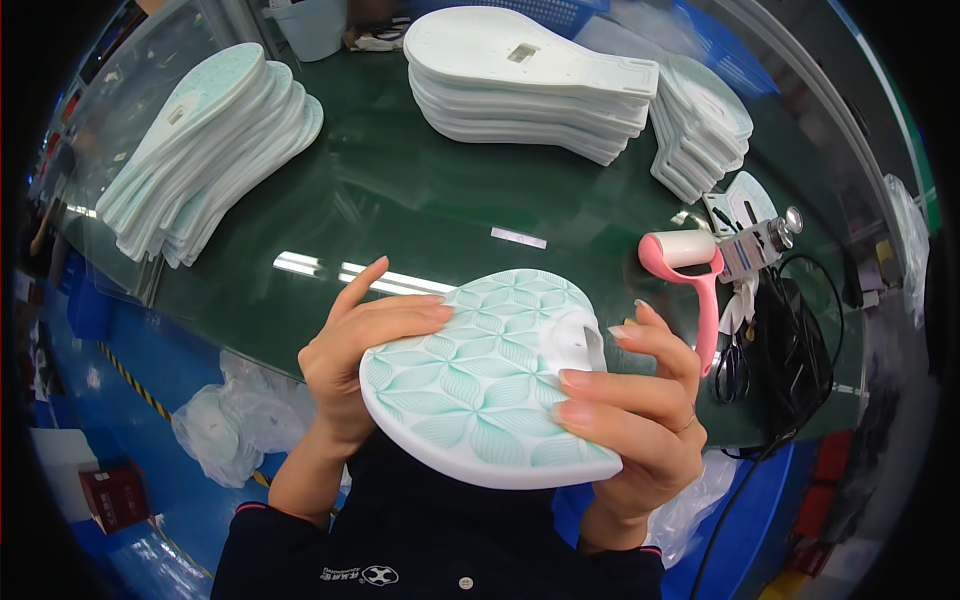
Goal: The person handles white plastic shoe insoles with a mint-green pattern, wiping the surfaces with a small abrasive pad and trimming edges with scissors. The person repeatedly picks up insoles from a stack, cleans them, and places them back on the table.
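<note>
A rounded white plastic panel (470, 400) with a green leaf pattern is held tilted over the near edge of the table, its patterned face up. My left hand (345, 355) grips its left side, with the fingers over the top and the index finger raised. From the right, my right hand (650, 410) closes on the panel, two fingertips pressing on the pattern beside a recess with a small slot. The other right fingers are lifted near the recess. Both thumbs are hidden beneath the panel.
The green table (400, 210) bears a left stack (200, 150), a middle stack (530, 110) and a right stack (700, 120) of similar panels. At right lie a pink-handled lint roller (706, 310), a metal-topped bottle (755, 250), scissors (732, 372) and a black bag (795, 340) with a cable.
</note>
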`<state>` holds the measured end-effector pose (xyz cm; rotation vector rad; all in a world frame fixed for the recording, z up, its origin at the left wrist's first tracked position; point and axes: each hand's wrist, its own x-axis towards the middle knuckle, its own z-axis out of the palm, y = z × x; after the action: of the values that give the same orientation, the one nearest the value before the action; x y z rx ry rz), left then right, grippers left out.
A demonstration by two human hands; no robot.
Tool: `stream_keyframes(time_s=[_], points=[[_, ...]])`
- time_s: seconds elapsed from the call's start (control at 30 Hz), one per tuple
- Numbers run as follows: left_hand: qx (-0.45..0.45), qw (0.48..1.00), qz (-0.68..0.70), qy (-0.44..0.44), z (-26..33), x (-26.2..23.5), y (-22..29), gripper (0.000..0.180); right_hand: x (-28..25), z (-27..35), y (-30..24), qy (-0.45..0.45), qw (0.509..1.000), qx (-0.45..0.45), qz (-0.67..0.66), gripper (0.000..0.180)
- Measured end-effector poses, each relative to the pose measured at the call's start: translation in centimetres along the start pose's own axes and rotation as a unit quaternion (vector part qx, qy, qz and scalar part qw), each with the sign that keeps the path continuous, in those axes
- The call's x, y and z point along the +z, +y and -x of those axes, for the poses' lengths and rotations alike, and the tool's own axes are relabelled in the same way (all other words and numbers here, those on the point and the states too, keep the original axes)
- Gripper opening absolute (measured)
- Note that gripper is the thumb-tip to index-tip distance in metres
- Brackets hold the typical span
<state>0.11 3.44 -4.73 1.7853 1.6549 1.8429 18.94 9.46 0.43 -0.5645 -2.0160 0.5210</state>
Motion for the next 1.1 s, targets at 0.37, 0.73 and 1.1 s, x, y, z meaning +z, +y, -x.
stream_keyframes(time_s=[0.37,0.73,1.1], points=[[-0.004,0.995,0.073,-0.07,-0.7,-0.1,2.8,0.076,0.6,0.1,0.5,-0.023,0.999,-0.027,-0.026,0.03],[-0.041,0.989,0.14,-0.04,-1.6,0.9,4.6,0.042,1.8,0.5,0.5,0.053,0.995,-0.031,-0.073,0.02],[0.091,0.977,0.069,-0.181,-2.3,-1.4,5.0,0.029,1.9,0.6,0.2,0.056,0.987,-0.02,-0.152,0.017]])
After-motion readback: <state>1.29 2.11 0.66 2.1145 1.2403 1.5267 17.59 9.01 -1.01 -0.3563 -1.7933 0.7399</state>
